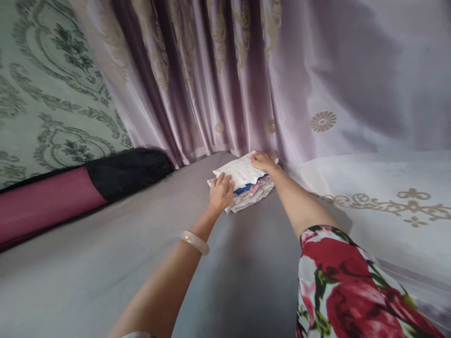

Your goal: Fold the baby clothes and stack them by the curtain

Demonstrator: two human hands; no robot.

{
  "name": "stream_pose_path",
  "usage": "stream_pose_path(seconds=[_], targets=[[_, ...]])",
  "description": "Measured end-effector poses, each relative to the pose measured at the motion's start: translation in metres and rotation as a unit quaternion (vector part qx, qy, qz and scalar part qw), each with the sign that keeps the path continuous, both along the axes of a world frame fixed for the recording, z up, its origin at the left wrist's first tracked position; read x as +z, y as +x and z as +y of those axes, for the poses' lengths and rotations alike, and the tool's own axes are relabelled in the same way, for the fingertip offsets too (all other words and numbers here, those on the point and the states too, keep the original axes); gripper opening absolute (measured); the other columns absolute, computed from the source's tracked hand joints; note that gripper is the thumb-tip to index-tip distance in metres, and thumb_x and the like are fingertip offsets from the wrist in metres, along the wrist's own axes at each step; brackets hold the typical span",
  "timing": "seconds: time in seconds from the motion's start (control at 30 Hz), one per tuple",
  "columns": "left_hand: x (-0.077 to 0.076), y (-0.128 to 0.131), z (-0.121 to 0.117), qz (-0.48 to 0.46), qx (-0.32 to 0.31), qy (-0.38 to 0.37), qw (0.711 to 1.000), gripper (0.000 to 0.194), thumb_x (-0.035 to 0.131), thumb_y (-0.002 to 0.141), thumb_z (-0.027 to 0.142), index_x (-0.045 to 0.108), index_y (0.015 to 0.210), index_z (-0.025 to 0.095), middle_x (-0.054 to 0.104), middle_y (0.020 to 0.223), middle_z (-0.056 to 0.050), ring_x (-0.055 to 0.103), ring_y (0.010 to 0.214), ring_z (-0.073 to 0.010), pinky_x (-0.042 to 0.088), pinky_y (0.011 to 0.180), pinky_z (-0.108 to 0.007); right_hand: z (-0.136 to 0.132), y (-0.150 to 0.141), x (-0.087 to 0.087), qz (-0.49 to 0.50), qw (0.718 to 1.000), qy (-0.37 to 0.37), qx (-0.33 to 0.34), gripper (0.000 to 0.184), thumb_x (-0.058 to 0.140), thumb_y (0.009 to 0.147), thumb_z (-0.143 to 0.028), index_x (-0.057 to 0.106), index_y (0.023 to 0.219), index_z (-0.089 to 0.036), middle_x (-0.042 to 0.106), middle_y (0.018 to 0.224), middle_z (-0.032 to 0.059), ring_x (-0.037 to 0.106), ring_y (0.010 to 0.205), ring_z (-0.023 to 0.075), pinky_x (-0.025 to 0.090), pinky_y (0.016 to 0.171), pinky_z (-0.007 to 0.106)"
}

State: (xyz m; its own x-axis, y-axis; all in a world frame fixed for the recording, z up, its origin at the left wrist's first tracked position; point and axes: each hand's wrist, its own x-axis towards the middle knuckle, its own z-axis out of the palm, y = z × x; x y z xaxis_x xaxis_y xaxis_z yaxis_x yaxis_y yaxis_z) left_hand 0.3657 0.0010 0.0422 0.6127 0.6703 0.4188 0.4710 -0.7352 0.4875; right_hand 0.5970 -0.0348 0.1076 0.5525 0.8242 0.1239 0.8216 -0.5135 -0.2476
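A stack of folded cloths [248, 195] lies on the grey bed sheet, with blue, pink and pale layers showing along its near side. On top is a folded white cloth [237, 170] with a faint print. My left hand [221, 191] rests at its left edge, fingers stretched and slightly apart. At the far right corner of the same cloth, my right hand [263, 162] has its fingers curled in and pressed on the fabric; the fingertips are partly hidden. A pale bangle [195, 242] circles my left wrist.
Satiny mauve curtains [225, 84] hang right behind the stack. A pink and black padded headboard-like piece [52, 202] runs along the left, below green patterned wallpaper [59, 84]. The grey sheet [105, 267] stretches across the front. White curtain fabric with gold scrolls [369, 188] borders the right.
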Motion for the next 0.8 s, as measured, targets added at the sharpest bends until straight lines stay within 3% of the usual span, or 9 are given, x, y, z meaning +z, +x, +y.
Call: stream_pose_path(seconds=[0.23,0.53,0.67,0.8], targets=[[-0.017,-0.002,-0.005,0.038,0.004,-0.023,0.999,0.047,0.031,0.101,0.042,0.047,0.142,0.026,0.039,0.154,-0.004,0.040,0.138,-0.0243,0.034,0.112,-0.040,-0.003,0.003,-0.015,0.026,0.999,-0.014,-0.018,0.054,0.017,0.099,-0.039,0.053,0.134,-0.020,0.044,0.150,0.0085,0.041,0.135,0.0323,0.026,0.111,0.058],[-0.001,-0.014,-0.012,0.076,0.007,-0.043,0.996,0.047,0.031,0.101,0.044,0.046,0.143,0.030,0.038,0.154,-0.004,0.038,0.139,-0.0268,0.035,0.112,-0.044,0.001,-0.010,-0.004,0.030,0.998,-0.045,0.010,0.055,0.019,0.099,-0.041,0.047,0.140,-0.017,0.037,0.153,0.0135,0.034,0.139,0.0324,0.023,0.112,0.058],[-0.002,-0.041,-0.012,0.092,0.022,-0.036,0.995,0.047,0.032,0.100,0.046,0.049,0.140,0.029,0.037,0.154,-0.007,0.036,0.140,-0.0280,0.037,0.110,-0.046,0.007,-0.042,0.002,0.034,0.997,-0.053,0.040,0.059,0.019,0.098,-0.049,0.041,0.145,-0.021,0.030,0.157,0.0124,0.027,0.143,0.0313,0.023,0.113,0.057],[-0.014,-0.100,-0.008,0.119,0.073,-0.036,0.990,0.045,0.039,0.098,0.044,0.051,0.137,0.024,0.041,0.151,-0.011,0.038,0.138,-0.0278,0.036,0.110,-0.046,0.007,-0.079,0.000,0.031,0.998,-0.049,0.034,0.063,0.019,0.097,-0.053,0.035,0.148,-0.020,0.023,0.159,0.0138,0.020,0.145,0.0337,0.020,0.112,0.061]])
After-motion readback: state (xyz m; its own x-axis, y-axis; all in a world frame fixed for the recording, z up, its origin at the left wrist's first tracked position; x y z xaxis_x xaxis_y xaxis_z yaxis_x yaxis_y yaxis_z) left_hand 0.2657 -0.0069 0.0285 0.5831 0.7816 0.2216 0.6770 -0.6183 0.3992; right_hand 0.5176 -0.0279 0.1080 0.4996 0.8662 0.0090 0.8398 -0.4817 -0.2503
